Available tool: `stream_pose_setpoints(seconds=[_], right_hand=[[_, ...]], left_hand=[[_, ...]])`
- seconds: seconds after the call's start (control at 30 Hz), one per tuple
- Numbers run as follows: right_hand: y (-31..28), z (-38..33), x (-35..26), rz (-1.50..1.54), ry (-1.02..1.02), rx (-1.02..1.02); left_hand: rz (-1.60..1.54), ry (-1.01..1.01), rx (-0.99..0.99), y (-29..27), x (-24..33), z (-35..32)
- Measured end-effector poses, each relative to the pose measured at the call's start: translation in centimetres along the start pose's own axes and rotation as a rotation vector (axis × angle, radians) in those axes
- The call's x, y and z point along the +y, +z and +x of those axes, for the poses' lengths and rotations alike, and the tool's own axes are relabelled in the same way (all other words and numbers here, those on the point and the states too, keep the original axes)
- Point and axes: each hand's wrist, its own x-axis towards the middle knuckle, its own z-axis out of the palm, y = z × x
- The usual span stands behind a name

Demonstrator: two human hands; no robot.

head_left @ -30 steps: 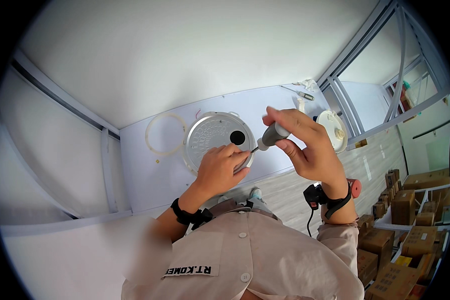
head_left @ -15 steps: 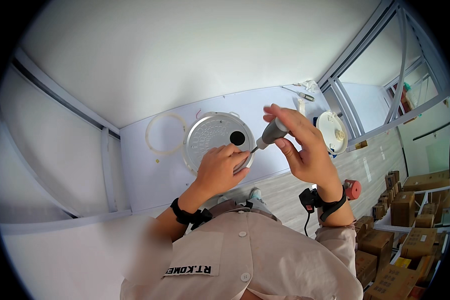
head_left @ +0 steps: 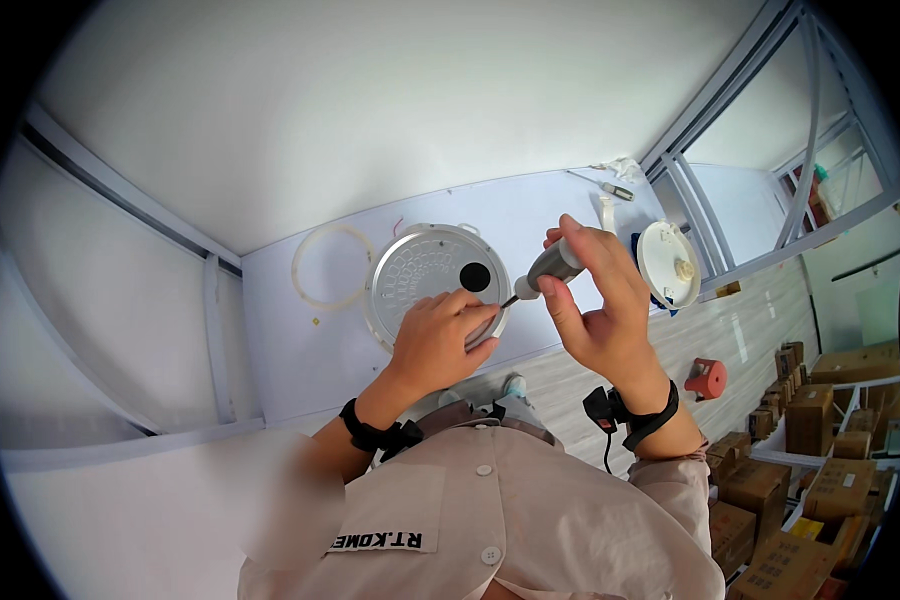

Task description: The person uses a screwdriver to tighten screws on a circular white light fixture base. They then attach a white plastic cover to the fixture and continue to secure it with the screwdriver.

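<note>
A round silver lid (head_left: 410, 280) with a pattern of raised marks and a black disc (head_left: 474, 276) lies on the white table. My left hand (head_left: 432, 345) grips its near right edge, fingers on top and thumb at the rim. In my right hand (head_left: 618, 320) is a screwdriver (head_left: 553, 264) with a grey handle, tilted, my fingers curled round the handle. Its tip meets the lid's right rim beside my left fingertips, which hide the exact spot it touches.
A pale ring (head_left: 295, 272) lies left of the lid, near a small yellow piece (head_left: 316, 321). Right of my hands sit a cream round cover (head_left: 660, 262) and another screwdriver (head_left: 618, 191). A red stool (head_left: 707, 379) and cardboard boxes (head_left: 810, 420) stand beyond the table. Frame posts edge the workspace.
My right hand has shifted slightly and turned about the screwdriver's handle, its fingers now more closed round it. My left hand and the lid have stayed in place.
</note>
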Motion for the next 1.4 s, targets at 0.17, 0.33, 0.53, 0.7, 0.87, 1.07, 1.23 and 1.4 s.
stream_pose_setpoints(seconds=[0.17, 0.33, 0.53, 0.7, 0.87, 1.07, 1.23, 1.4], right_hand=[[-0.4, -0.1, 0.7, 0.088, 0.052, 0.002], [-0.4, 0.2, 1.2, 0.113, -0.013, 0.076], [0.2, -0.5, 1.5, 0.287, 0.01, 0.145], [0.7, -1.2, 2.1, 0.348, 0.052, 0.148], [1.2, -1.5, 2.4, 0.429, 0.136, 0.191], [1.8, -2.4, 2.6, 0.475, 0.18, 0.242], [1.1, -2.9, 2.5, 0.504, 0.204, 0.234], [0.7, -3.6, 3.2, 0.487, 0.242, 0.226]], left_hand=[[-0.026, -0.002, 0.052, -0.8, 0.4, 0.3], [-0.086, -0.091, -0.025, -2.1, 0.8, 0.0], [0.031, -0.006, -0.037, -4.2, -0.4, -1.7], [0.037, -0.05, -0.004, -4.7, -0.8, -2.9], [0.084, -0.102, -0.121, -6.3, -0.9, -3.1], [0.107, -0.109, -0.156, -6.3, -1.6, -2.8], [0.047, -0.152, -0.246, -6.7, -0.9, -2.3], [0.04, -0.176, -0.257, -5.7, -0.7, -2.5]])
